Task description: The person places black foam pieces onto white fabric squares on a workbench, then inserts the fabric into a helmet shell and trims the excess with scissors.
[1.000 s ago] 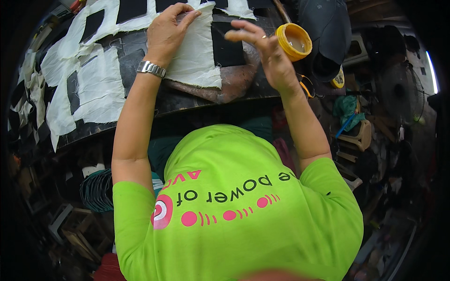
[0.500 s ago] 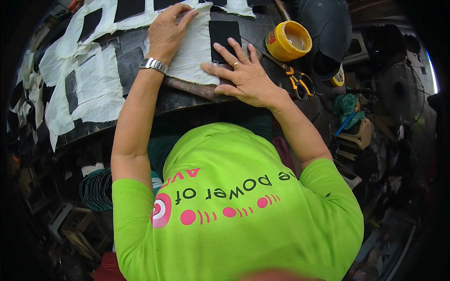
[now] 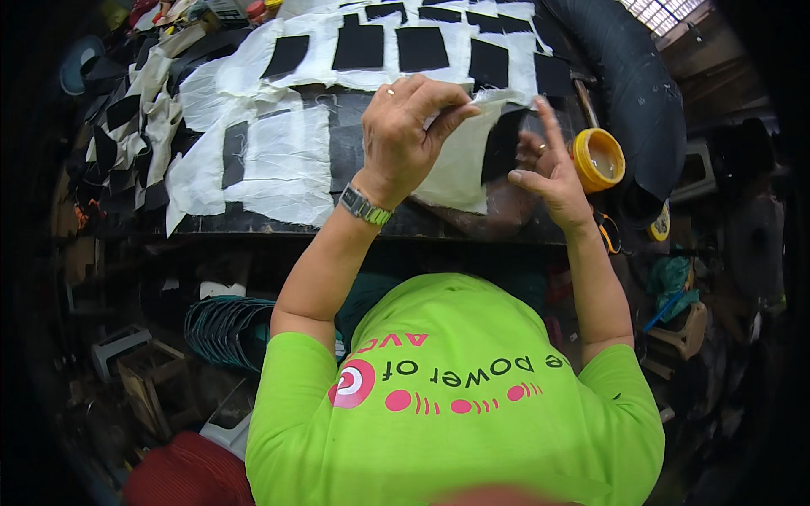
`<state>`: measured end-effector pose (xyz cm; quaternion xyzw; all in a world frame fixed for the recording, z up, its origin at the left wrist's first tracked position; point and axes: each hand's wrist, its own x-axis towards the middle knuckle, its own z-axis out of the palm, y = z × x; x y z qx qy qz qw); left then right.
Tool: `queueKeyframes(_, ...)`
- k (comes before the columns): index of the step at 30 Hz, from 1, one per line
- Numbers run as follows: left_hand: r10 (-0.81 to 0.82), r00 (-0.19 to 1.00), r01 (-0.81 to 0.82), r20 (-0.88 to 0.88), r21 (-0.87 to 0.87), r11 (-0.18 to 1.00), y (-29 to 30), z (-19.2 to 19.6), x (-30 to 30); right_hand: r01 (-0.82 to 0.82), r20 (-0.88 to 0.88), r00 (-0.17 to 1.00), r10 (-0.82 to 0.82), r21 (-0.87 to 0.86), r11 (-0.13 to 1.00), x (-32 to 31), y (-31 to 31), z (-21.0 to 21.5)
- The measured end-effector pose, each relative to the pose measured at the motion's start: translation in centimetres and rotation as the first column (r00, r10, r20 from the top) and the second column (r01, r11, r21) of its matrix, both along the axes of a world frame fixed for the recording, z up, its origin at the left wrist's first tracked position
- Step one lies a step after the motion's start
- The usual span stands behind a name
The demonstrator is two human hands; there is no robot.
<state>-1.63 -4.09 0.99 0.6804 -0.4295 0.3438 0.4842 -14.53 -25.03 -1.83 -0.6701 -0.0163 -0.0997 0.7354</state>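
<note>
My left hand [image 3: 407, 126], with a watch at its wrist, is closed in a pinch on the upper edge of a white cloth piece [image 3: 456, 164]. That edge is raised off the dark table, and the lower part hangs or lies below it. My right hand [image 3: 557, 173] has its index finger stretched up and its thumb apart, close to the cloth's right corner; its other fingers are blurred. Whether it touches the cloth I cannot tell. Between the hands a black patch [image 3: 504, 139] shows beside the cloth.
White cloth with black patches [image 3: 359, 46] covers the table's far side, and more white cloth [image 3: 287, 160] lies left. A yellow jar [image 3: 582, 160] of pale liquid stands right of my right hand, near orange-handled scissors [image 3: 609, 234]. A black roll [image 3: 637, 93] lies beyond.
My left hand has lifted the cloth's upper edge off the table. My right hand has risen from lying flat on the cloth. The view has shifted, showing more of the table's far side.
</note>
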Motion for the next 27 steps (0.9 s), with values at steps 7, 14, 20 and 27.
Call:
queueKeyframes(7, 0.143, 0.969, -0.171, -0.201, -0.127, 0.977, 8.3, 3.5, 1.4, -0.243, 0.089, 0.967, 0.240, 0.020, 0.970, 6.7, 5.6, 3.2)
queueKeyframes(14, 0.502, 0.855, -0.517, -0.128, -0.154, 0.842, 17.6, 1.9, 0.5, -0.171, 0.297, 0.934, 0.201, -0.123, 0.978, 14.7, 9.8, 4.7)
queueKeyframes(20, 0.228, 0.814, -0.229, -0.535, 0.064, 0.971, 15.0, -6.7, -6.2, -0.093, 0.325, 0.945, 0.046, 0.131, 0.987, 23.9, 5.1, 5.1)
queueKeyframes(27, 0.271, 0.939, -0.206, -0.213, 0.282, 0.937, 10.4, -10.5, -8.4, 0.401, 0.131, 0.910, -0.393, -0.042, 0.915, 32.1, -9.7, 2.9)
